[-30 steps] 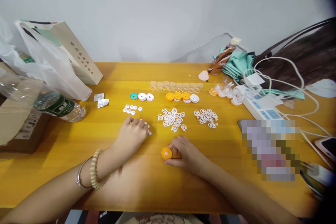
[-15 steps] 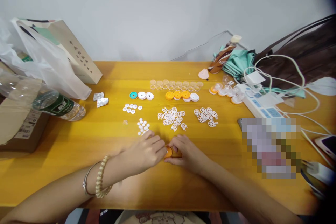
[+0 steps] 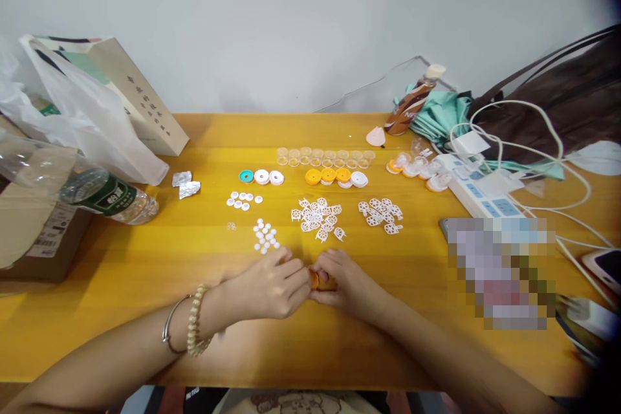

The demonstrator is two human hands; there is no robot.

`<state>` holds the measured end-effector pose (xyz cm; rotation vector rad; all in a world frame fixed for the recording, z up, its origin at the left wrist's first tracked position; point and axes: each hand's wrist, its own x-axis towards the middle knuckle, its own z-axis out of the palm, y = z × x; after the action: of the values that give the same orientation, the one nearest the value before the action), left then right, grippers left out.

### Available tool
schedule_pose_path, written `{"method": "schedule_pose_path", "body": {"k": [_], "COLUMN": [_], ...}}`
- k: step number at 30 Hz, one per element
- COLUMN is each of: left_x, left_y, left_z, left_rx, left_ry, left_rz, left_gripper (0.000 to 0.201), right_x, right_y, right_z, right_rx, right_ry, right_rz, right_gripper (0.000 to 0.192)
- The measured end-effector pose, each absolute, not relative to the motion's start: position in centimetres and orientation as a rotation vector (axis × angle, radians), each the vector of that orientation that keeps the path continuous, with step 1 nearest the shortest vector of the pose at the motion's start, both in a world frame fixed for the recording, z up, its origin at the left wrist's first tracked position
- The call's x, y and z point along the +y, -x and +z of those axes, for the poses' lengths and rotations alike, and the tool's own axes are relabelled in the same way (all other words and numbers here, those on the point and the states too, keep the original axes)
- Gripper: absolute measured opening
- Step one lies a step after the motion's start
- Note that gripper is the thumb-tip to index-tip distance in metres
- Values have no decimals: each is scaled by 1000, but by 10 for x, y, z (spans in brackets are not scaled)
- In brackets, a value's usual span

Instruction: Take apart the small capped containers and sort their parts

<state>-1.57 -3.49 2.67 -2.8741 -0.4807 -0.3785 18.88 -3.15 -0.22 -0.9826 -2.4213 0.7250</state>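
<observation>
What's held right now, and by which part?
Orange disc, by its rim, in the right hand. The left hand covers its left side; can't tell if it grips.

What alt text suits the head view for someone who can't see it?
A person's left hand and right hand meet at an orange round part over a wood-grain table. Beyond lie small white discs, white spoked pieces and a row of clear plastic cups.

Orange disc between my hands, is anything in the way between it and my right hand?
Nothing visible: the right hand touches the orange disc directly. The left hand covers its other side, so that part is hidden.
</observation>
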Motion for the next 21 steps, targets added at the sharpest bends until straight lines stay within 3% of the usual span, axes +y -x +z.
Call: {"method": "schedule_pose_path", "body": {"k": [21], "left_x": [-29], "left_y": [20], "left_z": [24], "left_rx": [-482], "left_ry": [2939], "left_rz": [-380], "left_gripper": [13], "right_x": [-30], "right_y": [-190], "right_z": [-8], "right_rx": [-2428], "right_ry": [968], "right_rz": [759], "right_gripper": [27]}}
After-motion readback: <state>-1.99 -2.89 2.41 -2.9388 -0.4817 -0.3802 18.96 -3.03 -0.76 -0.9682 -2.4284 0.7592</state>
